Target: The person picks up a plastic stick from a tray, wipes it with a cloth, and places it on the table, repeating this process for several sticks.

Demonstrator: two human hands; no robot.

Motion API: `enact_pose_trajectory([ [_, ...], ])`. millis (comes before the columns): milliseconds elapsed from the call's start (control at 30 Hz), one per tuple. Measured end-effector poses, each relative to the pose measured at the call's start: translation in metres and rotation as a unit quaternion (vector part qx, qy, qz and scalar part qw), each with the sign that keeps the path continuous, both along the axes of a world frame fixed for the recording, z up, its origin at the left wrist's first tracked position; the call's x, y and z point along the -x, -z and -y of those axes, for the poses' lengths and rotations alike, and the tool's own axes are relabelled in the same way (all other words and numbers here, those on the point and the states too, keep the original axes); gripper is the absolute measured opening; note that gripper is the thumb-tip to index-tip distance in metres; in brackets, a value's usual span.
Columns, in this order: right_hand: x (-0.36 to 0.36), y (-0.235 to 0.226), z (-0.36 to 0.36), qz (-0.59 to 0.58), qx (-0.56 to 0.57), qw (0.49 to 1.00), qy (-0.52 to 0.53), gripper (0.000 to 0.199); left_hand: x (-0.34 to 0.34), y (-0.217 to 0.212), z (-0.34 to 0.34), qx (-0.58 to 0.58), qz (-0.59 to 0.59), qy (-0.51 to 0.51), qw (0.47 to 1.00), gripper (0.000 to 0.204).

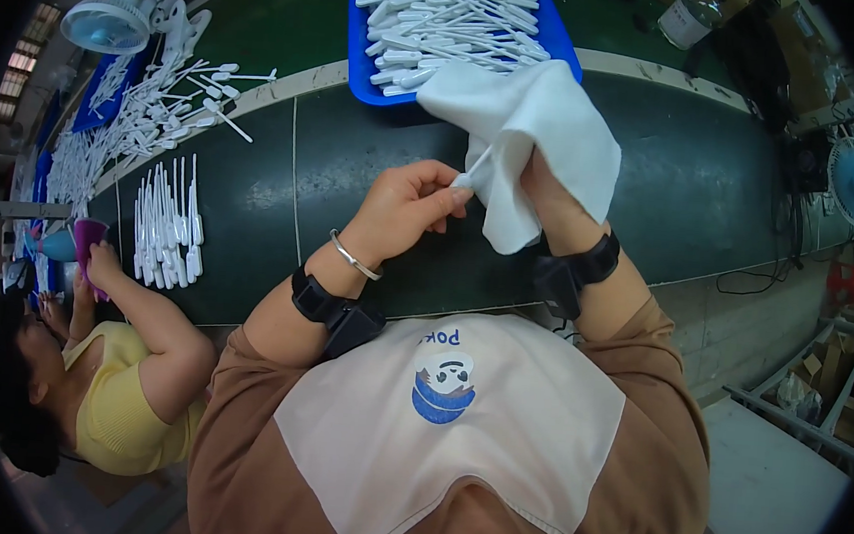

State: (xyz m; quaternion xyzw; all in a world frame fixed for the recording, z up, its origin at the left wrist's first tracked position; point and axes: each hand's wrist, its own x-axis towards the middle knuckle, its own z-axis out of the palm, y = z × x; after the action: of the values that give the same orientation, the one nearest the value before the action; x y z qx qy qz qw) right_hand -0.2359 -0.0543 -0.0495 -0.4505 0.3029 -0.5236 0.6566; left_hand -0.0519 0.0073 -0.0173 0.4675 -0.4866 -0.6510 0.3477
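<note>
Left grip: the left hand (407, 205) pinches a white stick (465, 180) near its thicker end, between the thumb and the bent fingers.
Right grip: the right hand (558, 205) is under a white cloth (560, 112), which hides its fingers, so one cannot tell how tightly they are closed.
Stick: it stands between the two hands, above the worktop (253, 188); its thin part goes up into the fold of the cloth, and its far end is hidden.
Cloth: it hangs in loose folds over the right hand, and its upper part overlaps the near edge of a tray.
Wrists: a silver bangle (353, 258) and a black band (316, 298) are on the left, another black band (596, 264) on the right.
Tray: the blue tray (357, 46) lies beyond the hands, filled with many white sticks, most of them lying crosswise.
Row: to the left, a group of sticks (167, 231) lies side by side on the dark green worktop, thick ends toward the person.
Heap: farther left, more sticks (142, 124) are piled without order.
Co-worker: at the lower left, a person in a yellow top (125, 404) holds something purple (88, 240).
</note>
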Motion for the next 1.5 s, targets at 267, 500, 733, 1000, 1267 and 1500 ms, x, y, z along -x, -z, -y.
enact_pose_trajectory([
  [267, -0.04, 0.013, -0.009, -0.179, 0.18, 0.967, -0.025, 0.032, -0.006, 0.017, 0.005, -0.096, -0.295, -0.034, 0.95, 0.027],
  [500, -0.023, -0.025, -0.011, 0.014, -0.026, 0.998, 0.064, 0.038, -0.001, 0.008, 0.002, -0.149, -0.345, 0.033, 0.926, 0.029],
  [733, 0.011, -0.026, 0.017, 0.186, -0.02, 0.982, 0.026, 0.047, -0.007, 0.006, 0.003, -0.09, -0.203, 0.059, 0.973, 0.029],
  [1000, -0.036, 0.003, -0.016, -0.104, 0.033, 0.994, 0.016, 0.046, 0.006, 0.02, 0.002, 0.138, 0.015, -0.13, 0.982, 0.022],
  [1267, -0.035, -0.004, -0.017, -0.308, 0.202, 0.93, -0.007, 0.036, -0.012, -0.003, -0.001, 0.307, 0.216, 0.0, 0.927, 0.021],
  [1500, -0.058, -0.014, -0.034, -0.359, 0.416, 0.835, -0.034, 0.035, -0.021, -0.006, 0.01, 0.125, -0.075, -0.238, 0.96, 0.021],
])
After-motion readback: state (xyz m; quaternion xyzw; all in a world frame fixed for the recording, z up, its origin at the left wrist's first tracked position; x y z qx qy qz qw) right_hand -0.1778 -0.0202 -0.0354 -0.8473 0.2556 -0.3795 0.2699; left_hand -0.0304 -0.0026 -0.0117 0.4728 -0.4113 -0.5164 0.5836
